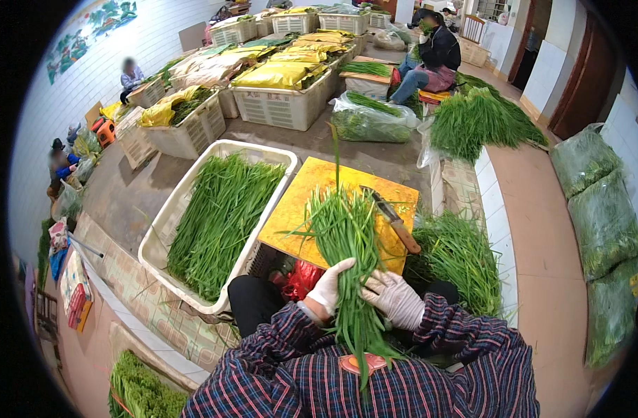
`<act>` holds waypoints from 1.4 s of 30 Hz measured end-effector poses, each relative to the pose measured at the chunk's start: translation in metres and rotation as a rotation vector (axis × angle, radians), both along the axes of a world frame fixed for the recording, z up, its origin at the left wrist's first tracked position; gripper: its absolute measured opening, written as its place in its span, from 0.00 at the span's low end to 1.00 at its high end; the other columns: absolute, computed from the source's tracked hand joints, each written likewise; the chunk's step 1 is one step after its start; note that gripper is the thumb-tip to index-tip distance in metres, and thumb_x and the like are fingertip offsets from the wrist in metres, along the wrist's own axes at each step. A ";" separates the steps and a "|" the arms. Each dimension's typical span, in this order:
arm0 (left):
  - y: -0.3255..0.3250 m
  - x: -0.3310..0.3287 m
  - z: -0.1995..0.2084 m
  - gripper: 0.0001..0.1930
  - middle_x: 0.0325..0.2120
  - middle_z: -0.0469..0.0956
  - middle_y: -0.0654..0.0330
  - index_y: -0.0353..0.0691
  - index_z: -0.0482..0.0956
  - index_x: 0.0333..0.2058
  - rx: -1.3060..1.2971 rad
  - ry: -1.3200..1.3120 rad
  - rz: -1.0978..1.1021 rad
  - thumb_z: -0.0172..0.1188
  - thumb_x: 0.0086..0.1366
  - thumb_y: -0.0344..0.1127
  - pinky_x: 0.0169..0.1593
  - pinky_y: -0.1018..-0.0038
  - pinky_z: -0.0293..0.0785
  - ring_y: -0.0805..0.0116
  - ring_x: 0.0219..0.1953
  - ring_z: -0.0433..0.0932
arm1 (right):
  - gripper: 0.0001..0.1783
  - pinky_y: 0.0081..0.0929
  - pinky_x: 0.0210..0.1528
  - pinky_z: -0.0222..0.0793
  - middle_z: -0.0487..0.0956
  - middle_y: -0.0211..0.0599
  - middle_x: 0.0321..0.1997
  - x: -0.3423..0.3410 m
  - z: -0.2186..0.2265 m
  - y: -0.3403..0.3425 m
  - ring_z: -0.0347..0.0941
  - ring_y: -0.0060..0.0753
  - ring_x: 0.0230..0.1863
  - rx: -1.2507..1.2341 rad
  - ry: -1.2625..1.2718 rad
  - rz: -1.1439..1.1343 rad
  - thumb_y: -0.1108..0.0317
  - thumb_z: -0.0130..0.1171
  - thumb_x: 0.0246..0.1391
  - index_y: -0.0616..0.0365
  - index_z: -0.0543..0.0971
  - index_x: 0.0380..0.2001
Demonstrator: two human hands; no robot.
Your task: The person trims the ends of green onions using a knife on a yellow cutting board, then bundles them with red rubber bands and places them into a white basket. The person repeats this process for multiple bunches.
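Note:
Both my hands wear thin white gloves. My left hand [331,285] grips a thick bundle of long green chives [343,233] from the left, thumb across the stalks. My right hand [397,298] presses against the same bundle from the right, fingers wrapped on it. The bundle's tips fan out over a yellow cutting board [305,195] in front of me, and its lower ends hang down over my plaid sleeves. A knife with a brown handle [397,224] lies on the board, just right of the bundle.
A white plastic crate [167,221] full of chives stands to the left of the board. Loose chives [458,258] are piled to the right. Clear bags of greens [601,216] line the far right. Several crates stand farther back, where a seated person [430,56] works; others sit at the left.

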State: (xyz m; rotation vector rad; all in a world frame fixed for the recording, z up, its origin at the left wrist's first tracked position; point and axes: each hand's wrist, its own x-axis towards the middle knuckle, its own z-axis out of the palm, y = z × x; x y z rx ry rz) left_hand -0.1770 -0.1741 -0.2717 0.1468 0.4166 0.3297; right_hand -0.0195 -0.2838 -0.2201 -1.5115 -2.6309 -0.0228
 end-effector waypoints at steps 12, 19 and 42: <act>-0.002 -0.054 -0.064 0.15 0.32 0.79 0.54 0.36 0.75 0.40 0.006 0.081 0.089 0.54 0.60 0.40 0.41 0.61 0.77 0.59 0.32 0.79 | 0.15 0.25 0.31 0.68 0.78 0.42 0.28 -0.014 0.021 0.102 0.75 0.33 0.28 -0.093 0.826 -0.625 0.57 0.59 0.51 0.60 0.78 0.27; -0.006 -0.062 -0.042 0.15 0.34 0.79 0.57 0.37 0.75 0.41 -0.049 0.129 0.070 0.55 0.60 0.40 0.40 0.68 0.77 0.65 0.34 0.79 | 0.16 0.34 0.36 0.69 0.78 0.39 0.29 -0.028 -0.031 0.149 0.75 0.39 0.32 -0.228 0.574 -0.811 0.53 0.58 0.47 0.56 0.78 0.23; -0.021 -0.065 -0.035 0.20 0.41 0.77 0.56 0.39 0.71 0.48 -0.046 0.115 0.010 0.54 0.63 0.46 0.46 0.67 0.74 0.63 0.40 0.77 | 0.25 0.40 0.49 0.64 0.74 0.57 0.41 -0.044 -0.103 0.140 0.69 0.56 0.45 -0.253 1.084 -1.281 0.52 0.44 0.57 0.67 0.70 0.44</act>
